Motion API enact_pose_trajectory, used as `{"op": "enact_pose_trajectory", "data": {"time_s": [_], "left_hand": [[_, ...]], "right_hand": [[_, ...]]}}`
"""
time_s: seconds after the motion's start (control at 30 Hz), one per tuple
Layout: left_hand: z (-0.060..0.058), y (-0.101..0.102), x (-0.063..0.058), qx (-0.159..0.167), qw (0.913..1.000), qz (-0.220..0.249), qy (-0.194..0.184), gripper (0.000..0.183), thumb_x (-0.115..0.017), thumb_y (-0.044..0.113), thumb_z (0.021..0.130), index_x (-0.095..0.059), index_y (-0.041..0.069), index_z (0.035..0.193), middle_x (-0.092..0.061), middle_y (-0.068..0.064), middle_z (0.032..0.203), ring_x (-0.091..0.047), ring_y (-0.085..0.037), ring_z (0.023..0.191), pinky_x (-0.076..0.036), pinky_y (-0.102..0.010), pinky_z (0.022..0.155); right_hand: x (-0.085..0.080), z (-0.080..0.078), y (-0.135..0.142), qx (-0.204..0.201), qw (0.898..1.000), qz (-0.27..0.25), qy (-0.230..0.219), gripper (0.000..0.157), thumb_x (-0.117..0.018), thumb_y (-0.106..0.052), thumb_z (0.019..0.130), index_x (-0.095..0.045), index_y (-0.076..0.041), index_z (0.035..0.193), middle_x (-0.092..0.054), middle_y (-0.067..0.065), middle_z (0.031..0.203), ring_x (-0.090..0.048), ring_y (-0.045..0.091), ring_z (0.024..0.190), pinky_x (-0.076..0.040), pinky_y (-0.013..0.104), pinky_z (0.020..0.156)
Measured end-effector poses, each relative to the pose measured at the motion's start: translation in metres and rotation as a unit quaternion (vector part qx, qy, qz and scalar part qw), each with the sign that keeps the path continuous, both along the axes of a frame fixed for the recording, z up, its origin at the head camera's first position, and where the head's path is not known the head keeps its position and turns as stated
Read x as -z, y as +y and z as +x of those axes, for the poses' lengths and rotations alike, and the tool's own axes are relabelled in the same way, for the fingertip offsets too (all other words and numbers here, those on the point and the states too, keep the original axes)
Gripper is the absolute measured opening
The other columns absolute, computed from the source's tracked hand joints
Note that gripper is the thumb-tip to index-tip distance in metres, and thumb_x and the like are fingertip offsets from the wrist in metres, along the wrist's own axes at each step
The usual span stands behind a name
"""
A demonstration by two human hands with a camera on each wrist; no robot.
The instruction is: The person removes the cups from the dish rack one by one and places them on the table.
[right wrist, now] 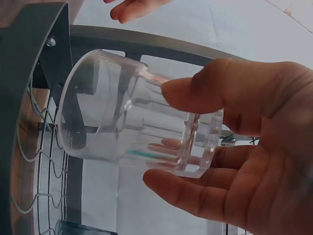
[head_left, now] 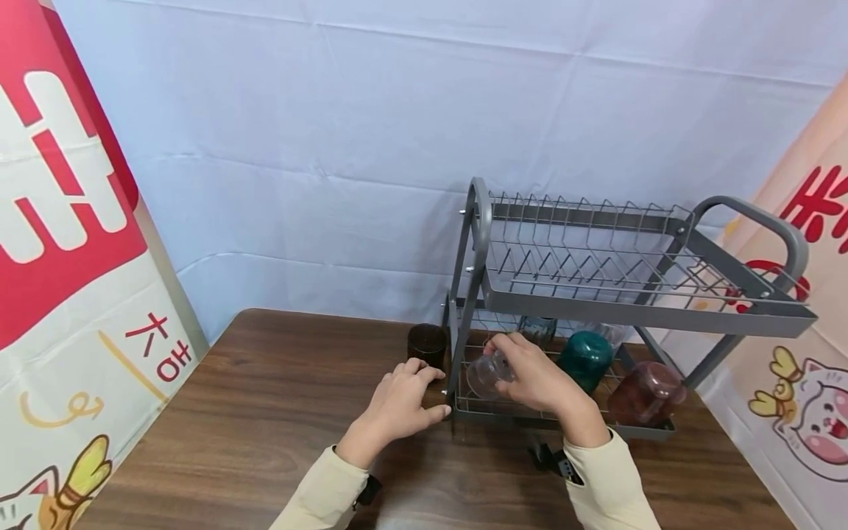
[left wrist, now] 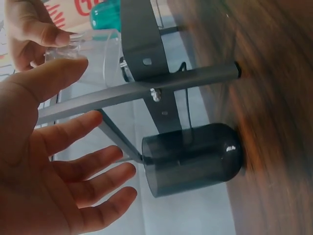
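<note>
My right hand (head_left: pixel 535 375) grips a clear plastic cup (right wrist: pixel 105 117) by its faceted base. The cup is held mouth down at the left end of the lower tier of a grey metal dish rack (head_left: pixel 652 318), its rim close over the wires. Left of the rack, a dark tinted cup (left wrist: pixel 193 159) stands upright on the table. My left hand (head_left: pixel 397 406) hovers beside the rack's left leg with its fingers spread and nothing in them. Its fingertips (left wrist: pixel 128 193) are near the dark cup's rim, apart from it.
On the lower tier, a teal cup (head_left: pixel 586 359) and a reddish cup (head_left: pixel 645 394) sit to the right of my right hand. A dark bluish glass (head_left: pixel 536 331) and another clear cup (head_left: pixel 611 335) stand behind them. A wire upper tier (head_left: pixel 583 254) overhangs the right hand's area.
</note>
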State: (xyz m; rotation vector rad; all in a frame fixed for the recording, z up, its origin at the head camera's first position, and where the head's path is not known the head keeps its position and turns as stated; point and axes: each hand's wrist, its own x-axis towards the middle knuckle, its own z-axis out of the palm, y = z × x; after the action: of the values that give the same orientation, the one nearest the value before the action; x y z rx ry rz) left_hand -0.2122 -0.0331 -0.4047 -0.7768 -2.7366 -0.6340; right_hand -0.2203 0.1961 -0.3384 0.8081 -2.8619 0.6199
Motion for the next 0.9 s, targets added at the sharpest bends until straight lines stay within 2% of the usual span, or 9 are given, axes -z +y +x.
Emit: {"op": "enact_pose_trajectory", "data": {"time_s": [0.2,0.33,0.47,0.6,0.77,0.9], "left_hand": [[0.004,0.0,0.002,-0.002,0.9986,0.049,-0.019,0.047,-0.069,0.041,0.081,-0.062,0.015,0.12,-0.053,-0.004,0.113,-0.053,-0.022,0.097,-0.045,-0.041,0.074],[0.007,-0.004,0.007,0.013,0.9925,0.119,-0.025,0.045,-0.069,0.036,0.082,-0.06,0.015,0.121,-0.052,0.0,0.113,-0.053,-0.018,0.098,-0.046,-0.039,0.078],[0.01,-0.007,0.012,0.042,0.9804,0.191,-0.024,0.044,-0.069,0.03,0.083,-0.057,0.016,0.123,-0.052,0.003,0.116,-0.052,-0.014,0.105,-0.045,-0.036,0.084],[0.011,-0.008,0.017,0.064,0.9667,0.248,-0.005,0.045,-0.072,0.025,0.081,-0.057,0.016,0.123,-0.052,0.005,0.118,-0.051,-0.013,0.108,-0.045,-0.036,0.086],[0.011,-0.008,0.025,0.092,0.9473,0.306,0.028,0.044,-0.073,0.019,0.08,-0.058,0.016,0.121,-0.053,0.005,0.12,-0.052,-0.015,0.107,-0.046,-0.035,0.084],[0.011,-0.006,0.031,0.105,0.9329,0.343,0.03,0.045,-0.075,0.014,0.078,-0.059,0.015,0.121,-0.052,0.001,0.122,-0.054,-0.019,0.105,-0.05,-0.034,0.078]], "right_hand": [[0.005,0.007,0.003,0.0,1.0,-0.014,0.018,0.04,-0.073,0.0,0.072,-0.054,-0.01,0.106,-0.051,0.009,0.101,-0.052,0.023,0.084,-0.049,0.039,0.071],[0.01,0.011,0.005,0.0,0.999,-0.031,0.032,0.041,-0.075,-0.001,0.072,-0.054,-0.01,0.106,-0.051,0.008,0.1,-0.053,0.022,0.083,-0.049,0.039,0.07],[0.013,0.016,0.008,-0.002,0.998,-0.044,0.048,0.041,-0.076,-0.003,0.072,-0.055,-0.011,0.106,-0.052,0.006,0.099,-0.054,0.02,0.082,-0.049,0.038,0.069],[0.014,0.021,0.011,-0.01,0.997,-0.047,0.063,0.042,-0.077,-0.003,0.072,-0.055,-0.011,0.107,-0.052,0.003,0.099,-0.051,0.016,0.079,-0.048,0.035,0.065],[0.017,0.025,0.011,-0.012,0.995,-0.067,0.072,0.044,-0.078,-0.005,0.071,-0.055,-0.012,0.108,-0.052,0.001,0.099,-0.048,0.014,0.074,-0.045,0.03,0.06],[0.021,0.028,0.012,-0.013,0.993,-0.095,0.066,0.044,-0.078,-0.006,0.071,-0.055,-0.013,0.108,-0.052,-0.001,0.1,-0.045,0.015,0.066,-0.041,0.026,0.054]]}}
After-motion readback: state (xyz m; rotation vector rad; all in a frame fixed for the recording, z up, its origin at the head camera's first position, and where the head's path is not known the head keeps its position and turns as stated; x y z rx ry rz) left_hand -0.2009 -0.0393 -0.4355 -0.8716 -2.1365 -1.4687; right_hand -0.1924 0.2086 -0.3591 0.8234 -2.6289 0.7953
